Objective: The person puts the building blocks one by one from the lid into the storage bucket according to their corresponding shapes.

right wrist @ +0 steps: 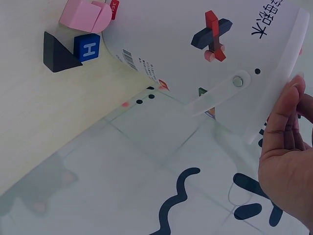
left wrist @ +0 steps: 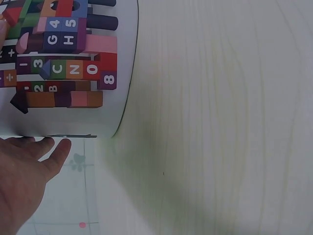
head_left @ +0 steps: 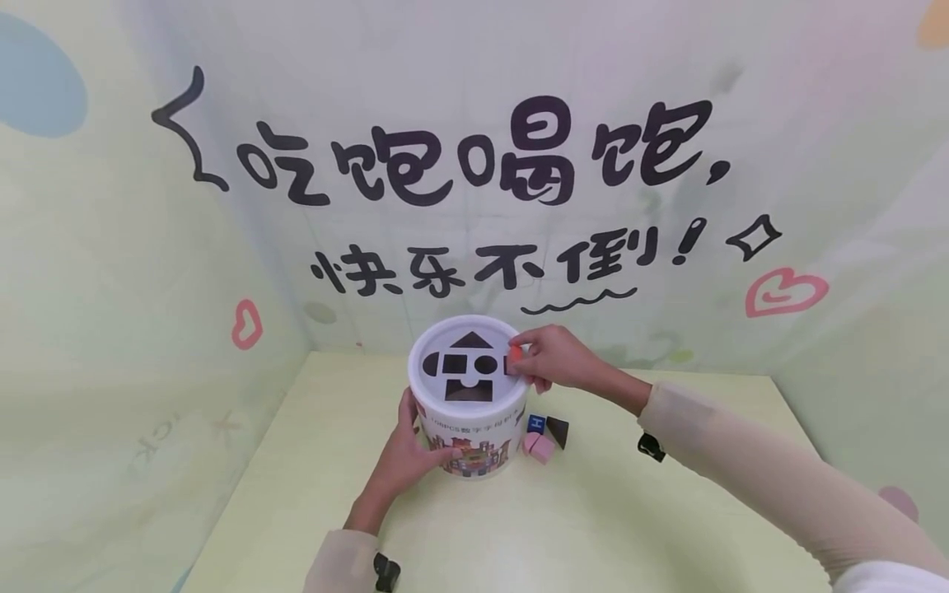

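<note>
Nearest me on the table [head_left: 608, 527], my left hand [head_left: 404, 457] wraps its fingers round the near side of the white bucket [head_left: 469, 428]. Beyond it, at the lid's [head_left: 467, 366] right rim, my right hand [head_left: 552, 358] pinches a red block [head_left: 515, 353], with loose blocks [head_left: 544, 435] lying just right of the bucket.

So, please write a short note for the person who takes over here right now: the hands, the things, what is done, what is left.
Left hand holds the side of the white bucket, steadying it on the table.
Right hand pinches an orange block at the lid edge, beside the shape holes.
Done: the block is at the lid, not yet in.
Left: that block, plus the blue H block, dark triangle and pink blocks beside the bucket.
</note>
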The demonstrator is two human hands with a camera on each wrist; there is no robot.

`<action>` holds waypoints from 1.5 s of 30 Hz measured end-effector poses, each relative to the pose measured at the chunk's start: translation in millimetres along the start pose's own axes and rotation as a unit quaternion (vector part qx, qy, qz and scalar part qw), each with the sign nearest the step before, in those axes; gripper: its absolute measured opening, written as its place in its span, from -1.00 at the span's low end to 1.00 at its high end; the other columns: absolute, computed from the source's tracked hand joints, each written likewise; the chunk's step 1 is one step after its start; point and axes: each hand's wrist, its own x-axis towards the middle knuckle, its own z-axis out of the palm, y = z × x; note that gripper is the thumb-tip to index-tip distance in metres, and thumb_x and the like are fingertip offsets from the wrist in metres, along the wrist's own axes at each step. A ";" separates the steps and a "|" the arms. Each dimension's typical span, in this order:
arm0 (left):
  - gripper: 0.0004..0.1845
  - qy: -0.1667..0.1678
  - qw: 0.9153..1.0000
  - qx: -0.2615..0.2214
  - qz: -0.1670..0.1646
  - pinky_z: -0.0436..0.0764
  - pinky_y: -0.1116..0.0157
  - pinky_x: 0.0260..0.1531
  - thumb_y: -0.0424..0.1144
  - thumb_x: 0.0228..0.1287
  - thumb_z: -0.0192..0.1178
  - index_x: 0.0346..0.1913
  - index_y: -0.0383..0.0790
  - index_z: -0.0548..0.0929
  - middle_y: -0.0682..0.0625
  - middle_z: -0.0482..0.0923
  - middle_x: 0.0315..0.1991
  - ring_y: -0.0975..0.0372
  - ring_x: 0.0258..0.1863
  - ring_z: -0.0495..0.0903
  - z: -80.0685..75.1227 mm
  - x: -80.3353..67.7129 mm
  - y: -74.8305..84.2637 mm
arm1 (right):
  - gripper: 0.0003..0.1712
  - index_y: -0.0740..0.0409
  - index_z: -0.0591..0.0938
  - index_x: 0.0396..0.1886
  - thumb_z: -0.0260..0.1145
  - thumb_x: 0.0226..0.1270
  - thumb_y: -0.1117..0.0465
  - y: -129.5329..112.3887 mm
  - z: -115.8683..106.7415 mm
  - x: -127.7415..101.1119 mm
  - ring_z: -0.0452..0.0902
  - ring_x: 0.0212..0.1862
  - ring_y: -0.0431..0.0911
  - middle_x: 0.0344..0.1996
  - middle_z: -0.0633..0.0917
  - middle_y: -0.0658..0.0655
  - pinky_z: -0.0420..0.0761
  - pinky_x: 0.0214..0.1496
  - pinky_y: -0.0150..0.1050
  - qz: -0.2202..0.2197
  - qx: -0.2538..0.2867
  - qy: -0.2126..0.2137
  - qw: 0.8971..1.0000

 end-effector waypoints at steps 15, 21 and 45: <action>0.41 0.006 1.000 0.013 0.000 0.18 -0.21 0.37 -0.05 -0.22 0.62 0.55 0.11 -0.26 -0.20 0.04 0.51 -0.08 0.49 0.04 0.4 -1.8 2.7 | -0.47 0.30 0.56 0.20 0.36 0.23 0.24 6.2 0.0 -1.4 0.53 -0.70 -0.15 -0.59 0.68 0.25 0.66 -0.58 -0.24 0.008 0.009 0.001 1.000; 0.40 0.004 1.000 0.007 0.008 0.19 -0.20 0.38 0.06 -0.25 0.61 0.53 0.24 -0.25 -0.15 0.05 0.51 -0.05 0.49 0.05 -1.7 -3.7 6.8 | -0.48 0.27 0.57 0.20 0.35 0.24 0.22 11.6 -2.5 -2.9 0.54 -0.68 -0.13 -0.58 0.68 0.25 0.67 -0.57 -0.26 0.015 0.010 0.005 1.000; 0.38 -0.002 1.000 0.004 0.004 0.15 -0.23 0.39 -0.10 -0.18 0.61 0.55 0.07 -0.26 -0.19 0.03 0.51 -0.09 0.50 0.02 -2.4 -4.4 13.9 | -0.64 0.22 0.67 0.05 0.30 0.34 0.13 10.7 -8.1 13.1 0.49 -0.71 -0.16 -0.67 0.63 0.13 0.62 -0.63 -0.33 0.035 0.059 -0.043 0.997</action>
